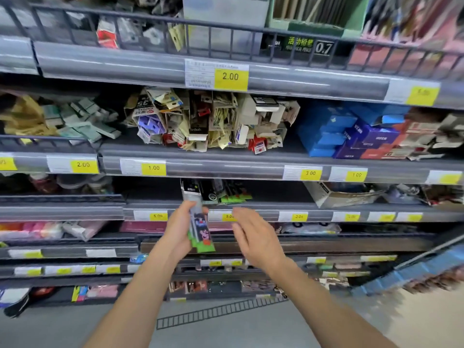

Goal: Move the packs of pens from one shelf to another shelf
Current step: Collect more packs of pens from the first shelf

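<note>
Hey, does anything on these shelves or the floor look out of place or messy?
Yes. A shelf guard rail lies flat on the floor below the shelves, where the others stand along shelf fronts. The pile of small packs on the middle shelf is jumbled, tilted every way. The left hand holds a pen pack; the right hand holds nothing.

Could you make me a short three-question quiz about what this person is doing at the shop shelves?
1. True or false: the left hand holds a pack of pens.
2. The right hand is: A) gripping a blue box, B) open and holding nothing, C) resting on the floor.
3. Fill in: more pen packs lie on the shelf whose edge carries yellow price tags reading ____.

Key
1. True; its fingers curl round the pack.
2. B; it hovers beside the held pack with fingers relaxed.
3. 5.00
</note>
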The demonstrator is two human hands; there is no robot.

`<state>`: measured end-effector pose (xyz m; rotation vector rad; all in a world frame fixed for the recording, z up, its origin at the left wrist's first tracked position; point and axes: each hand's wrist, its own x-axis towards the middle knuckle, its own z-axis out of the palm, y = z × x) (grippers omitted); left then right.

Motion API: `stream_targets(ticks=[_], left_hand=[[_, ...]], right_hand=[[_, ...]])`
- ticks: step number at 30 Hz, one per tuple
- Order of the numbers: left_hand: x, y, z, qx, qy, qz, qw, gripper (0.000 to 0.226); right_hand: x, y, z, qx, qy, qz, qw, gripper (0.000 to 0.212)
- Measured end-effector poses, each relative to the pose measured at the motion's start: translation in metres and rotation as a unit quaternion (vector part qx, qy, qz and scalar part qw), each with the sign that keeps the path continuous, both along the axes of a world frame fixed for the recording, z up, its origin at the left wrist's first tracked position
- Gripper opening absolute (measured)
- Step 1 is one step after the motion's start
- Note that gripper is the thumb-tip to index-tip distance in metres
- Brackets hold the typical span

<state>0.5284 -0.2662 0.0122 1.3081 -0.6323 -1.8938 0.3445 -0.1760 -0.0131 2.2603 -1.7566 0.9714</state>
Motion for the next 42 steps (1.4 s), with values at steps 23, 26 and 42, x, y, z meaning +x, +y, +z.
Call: stream_targets(ticks=[23, 26, 42], left_hand=[[-0.010, 0.025, 0.007, 0.052, 0.097, 0.072, 0.991, 0.046], [-0.017, 0.023, 0.008, 0.059, 0.083, 0.074, 0.992, 0.044], [-0.046, 0.034, 0.015, 0.001, 0.110, 0.092, 0.990, 0.050]], right_hand=[[-0.037, -0.106, 0.010, 0.255, 0.040, -0.157, 0.953, 0.027], [-0.042, -0.096, 0.018, 0.205, 0.001, -0.201, 0.958, 0.026], [0.039, 0.036, 0.019, 0.023, -0.099, 0.006, 0.995, 0.032]])
